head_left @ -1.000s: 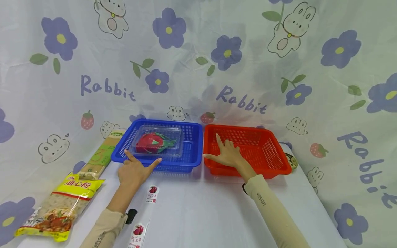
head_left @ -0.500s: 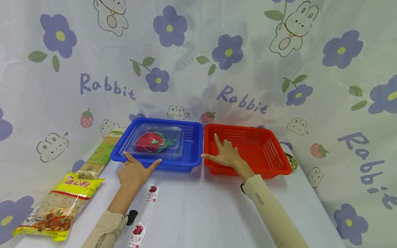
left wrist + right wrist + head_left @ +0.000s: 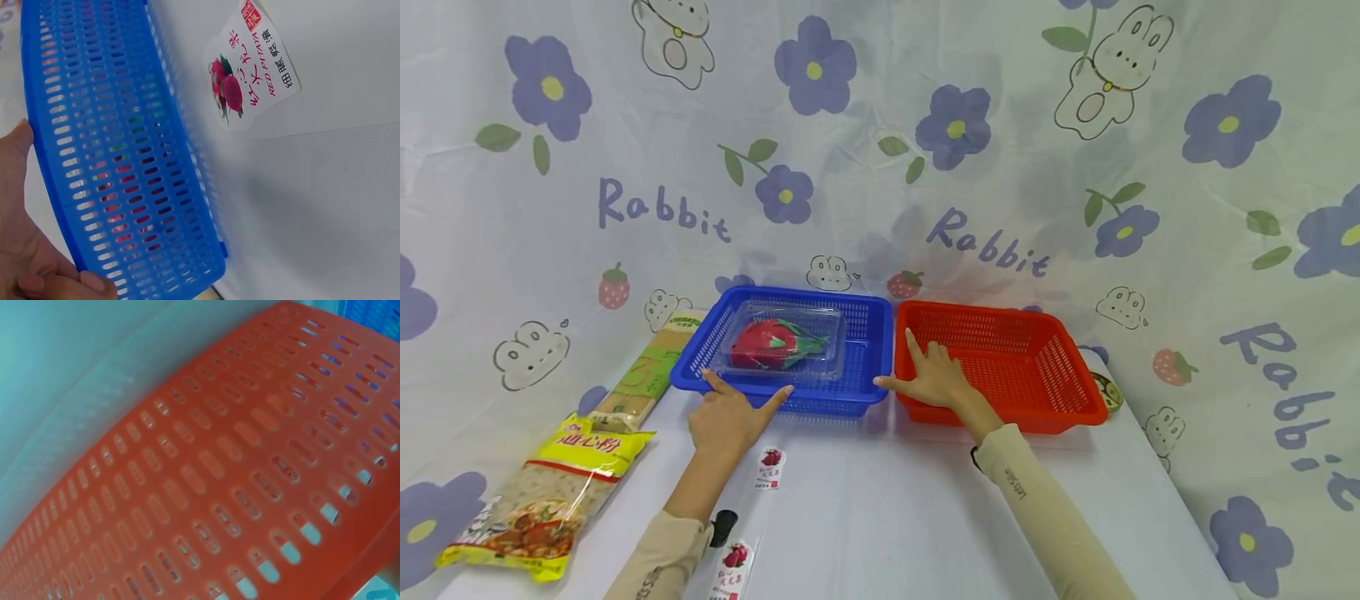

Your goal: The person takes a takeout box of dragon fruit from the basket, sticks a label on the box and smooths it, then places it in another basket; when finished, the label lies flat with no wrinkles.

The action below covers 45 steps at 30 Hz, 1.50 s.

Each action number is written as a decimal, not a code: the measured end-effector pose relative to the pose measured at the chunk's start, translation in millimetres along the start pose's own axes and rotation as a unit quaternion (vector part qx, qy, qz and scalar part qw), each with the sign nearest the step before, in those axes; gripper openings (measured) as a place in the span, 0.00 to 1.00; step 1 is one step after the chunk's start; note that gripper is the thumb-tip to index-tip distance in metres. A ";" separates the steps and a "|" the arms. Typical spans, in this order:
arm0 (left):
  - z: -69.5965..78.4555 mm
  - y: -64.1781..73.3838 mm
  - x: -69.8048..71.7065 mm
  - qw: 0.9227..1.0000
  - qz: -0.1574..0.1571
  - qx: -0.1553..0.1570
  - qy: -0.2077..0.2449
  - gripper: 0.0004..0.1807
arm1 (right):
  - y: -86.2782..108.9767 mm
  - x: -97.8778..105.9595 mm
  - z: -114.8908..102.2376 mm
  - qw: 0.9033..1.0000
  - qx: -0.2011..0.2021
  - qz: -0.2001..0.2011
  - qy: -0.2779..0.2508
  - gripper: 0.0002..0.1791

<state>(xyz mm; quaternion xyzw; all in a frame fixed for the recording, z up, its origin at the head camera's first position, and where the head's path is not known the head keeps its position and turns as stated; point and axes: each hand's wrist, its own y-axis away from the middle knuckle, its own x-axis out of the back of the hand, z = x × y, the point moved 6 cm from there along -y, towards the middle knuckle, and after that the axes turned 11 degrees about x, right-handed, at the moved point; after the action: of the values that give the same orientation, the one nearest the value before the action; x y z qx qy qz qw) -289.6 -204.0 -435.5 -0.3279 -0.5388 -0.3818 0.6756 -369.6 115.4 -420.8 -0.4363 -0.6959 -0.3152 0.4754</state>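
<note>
One blue basket (image 3: 831, 397) was touched at its near rim by the left hand (image 3: 724, 421), thumb and index outstretched, while the right hand (image 3: 938, 382), fingers spread over the adjacent red basket (image 3: 1030, 371), was shifted left, both baskets thereby bridged.

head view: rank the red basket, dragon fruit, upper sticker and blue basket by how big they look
1. blue basket and red basket, too alike to rank
2. dragon fruit, clearly smaller
3. upper sticker, smallest, though it lies nearer the camera
</note>
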 end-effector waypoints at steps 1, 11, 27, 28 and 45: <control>0.1 0.1 0.2 1.000 0.001 -0.001 0.000 0.78 | -0.6 -0.5 -1.1 1.000 0.000 0.000 -0.002 0.68; 0.1 0.0 -0.6 1.000 0.016 -0.007 -0.001 0.78 | -9.4 -5.6 -18.5 0.999 0.030 0.009 0.019 0.67; -0.2 0.9 -4.0 1.000 0.026 -0.011 -0.002 0.78 | -24.4 -10.3 -45.5 0.998 0.036 0.004 0.044 0.67; -0.3 0.9 -4.1 1.000 0.026 -0.011 -0.002 0.78 | -25.0 -10.4 -46.3 0.998 0.036 0.004 0.043 0.66; -1.7 1.9 -5.4 1.000 0.003 -0.002 0.025 0.78 | -33.9 -15.1 -59.7 0.998 0.030 -0.007 0.058 0.66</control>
<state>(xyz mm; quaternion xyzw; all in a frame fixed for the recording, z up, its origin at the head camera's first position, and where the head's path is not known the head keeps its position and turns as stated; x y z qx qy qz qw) -287.9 -203.7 -441.1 -0.3210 -0.5199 -0.3888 0.6896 -374.8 45.6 -414.9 -0.3983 -0.6792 -0.3224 0.5254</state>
